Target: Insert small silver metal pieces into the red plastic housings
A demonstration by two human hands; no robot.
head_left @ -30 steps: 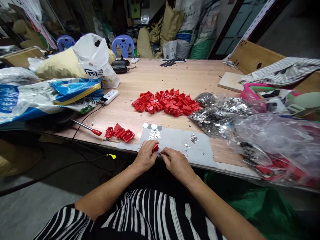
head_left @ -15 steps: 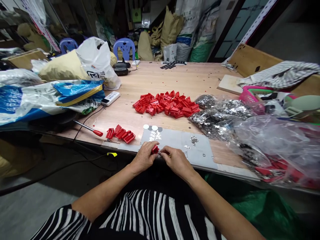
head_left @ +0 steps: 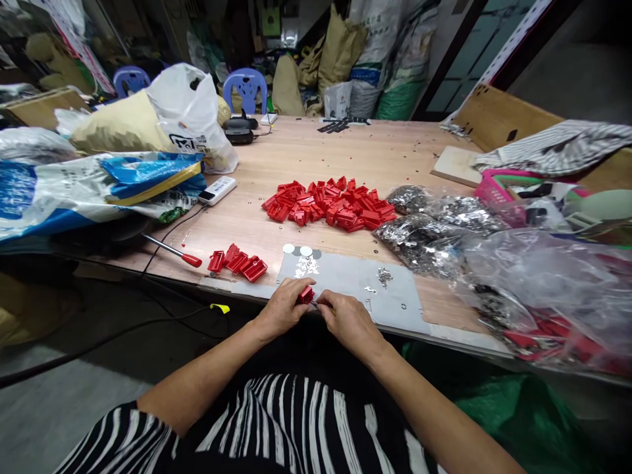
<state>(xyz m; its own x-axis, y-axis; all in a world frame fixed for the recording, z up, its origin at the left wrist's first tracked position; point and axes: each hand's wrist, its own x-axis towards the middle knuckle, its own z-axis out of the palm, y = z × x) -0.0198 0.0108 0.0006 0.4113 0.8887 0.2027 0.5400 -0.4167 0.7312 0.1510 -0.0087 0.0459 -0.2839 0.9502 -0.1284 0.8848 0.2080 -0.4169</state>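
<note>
My left hand (head_left: 281, 307) is closed round a small red plastic part (head_left: 306, 294) at the near edge of the table. My right hand (head_left: 348, 317) pinches something thin and small against that part; I cannot make out what it is. Both hands hover over a grey mat (head_left: 360, 283) that carries little heaps of metal pieces (head_left: 307, 266) and some white discs (head_left: 297, 250). A short row of red parts (head_left: 237, 263) lies to the left of the mat. A big pile of the same red parts (head_left: 328, 204) sits in the table's middle.
Clear bags of metal pieces (head_left: 427, 227) and a bag with red parts (head_left: 553, 296) crowd the right side. A red-handled screwdriver (head_left: 172, 250), a white power bank (head_left: 216, 190), and blue and white sacks (head_left: 93, 187) lie to the left. Plastic chairs and sacks stand behind the table.
The hands stay together at the table edge with the red part between them; only small finger shifts and a slight sway of the head camera show.
</note>
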